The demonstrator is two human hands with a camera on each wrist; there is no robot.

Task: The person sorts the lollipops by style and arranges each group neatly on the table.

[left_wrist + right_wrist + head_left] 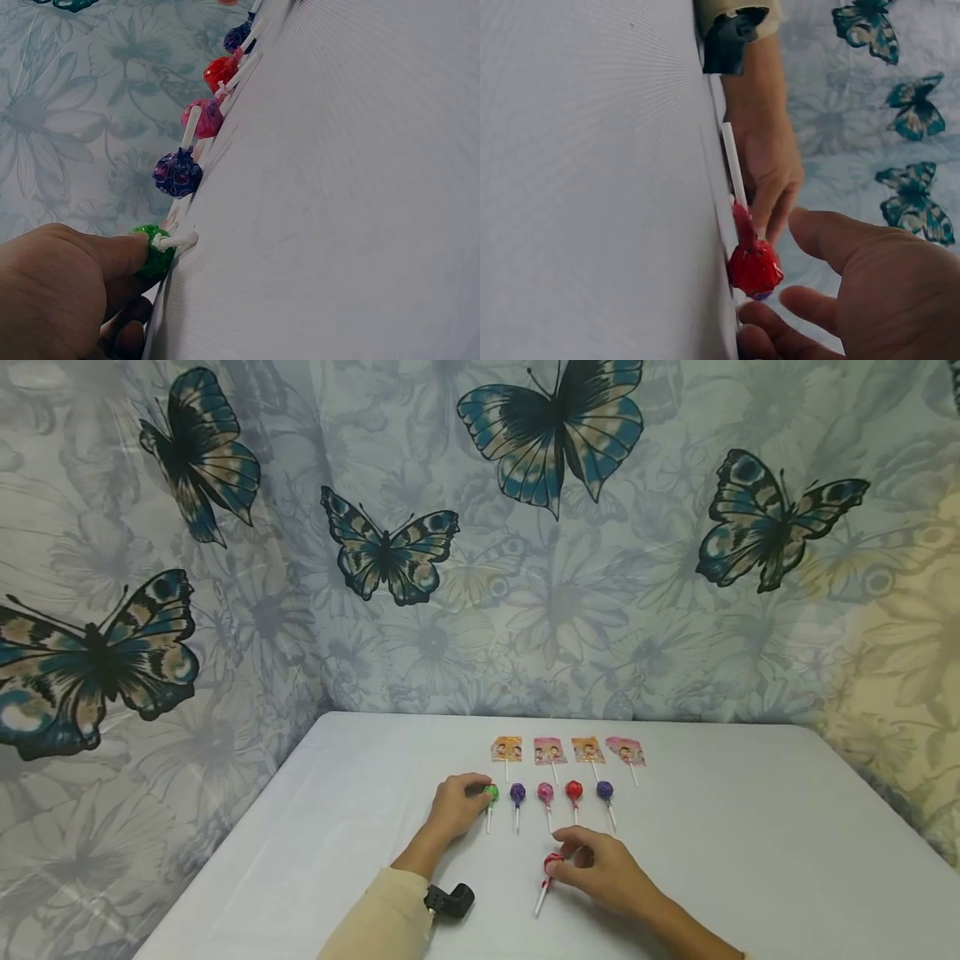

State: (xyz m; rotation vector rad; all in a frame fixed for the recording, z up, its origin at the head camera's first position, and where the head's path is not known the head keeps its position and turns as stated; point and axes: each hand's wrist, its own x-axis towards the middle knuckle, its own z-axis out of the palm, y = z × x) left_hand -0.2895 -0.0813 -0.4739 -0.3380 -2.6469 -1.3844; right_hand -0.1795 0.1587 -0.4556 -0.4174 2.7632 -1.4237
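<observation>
My left hand (459, 806) pinches the round head of a green lollipop (156, 259) between thumb and finger, at the left end of a row of wrapped lollipops. Its white stick points toward the near side. Nearer the front, a red lollipop (755, 266) lies on the white table. Around its head, the right hand (603, 868) holds thumb and fingers spread apart, and a gap shows between them and the candy in the right wrist view. Along the row come a purple lollipop (517, 792), a pink one (545, 792), a red one (573, 790) and another purple one (604, 790).
Behind the row lie several flat lollipops in orange and pink wrappers, such as the orange one (507, 748) and the pink one (627, 750). A black wrist device (452, 902) sits at the left sleeve. Butterfly-patterned cloth (555, 610) hangs behind the table (300, 843).
</observation>
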